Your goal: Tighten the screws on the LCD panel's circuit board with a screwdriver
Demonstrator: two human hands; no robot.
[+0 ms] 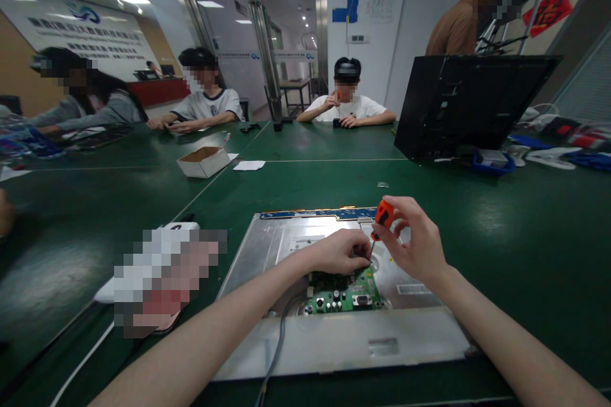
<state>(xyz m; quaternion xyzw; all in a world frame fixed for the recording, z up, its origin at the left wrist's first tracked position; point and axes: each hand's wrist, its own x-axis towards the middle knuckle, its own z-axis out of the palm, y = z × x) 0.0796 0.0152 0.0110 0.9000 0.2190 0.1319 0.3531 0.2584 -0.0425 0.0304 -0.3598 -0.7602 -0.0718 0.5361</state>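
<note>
My right hand (420, 241) grips a screwdriver (383, 215) by its short orange and black handle, fingertips around it. Its thin shaft points down at the upper corner of a green circuit board (341, 296). Right beside the shaft's tip, my left hand (341, 251) is closed, thumb and fingers pinched together over the board. Whatever those fingers hold is too small or hidden to make out. The board lies on the metal back of a display panel (258, 346), flat on the table. A blue strip board (310, 213) runs along the panel's far edge.
A grey cable (280, 337) leads from the board toward me. Left of the panel lie blurred-out white and pink items (167, 273) with cables. An open box (204, 162) stands farther off on the green table (305, 181). A black monitor housing (463, 105) stands back right; several people sit around.
</note>
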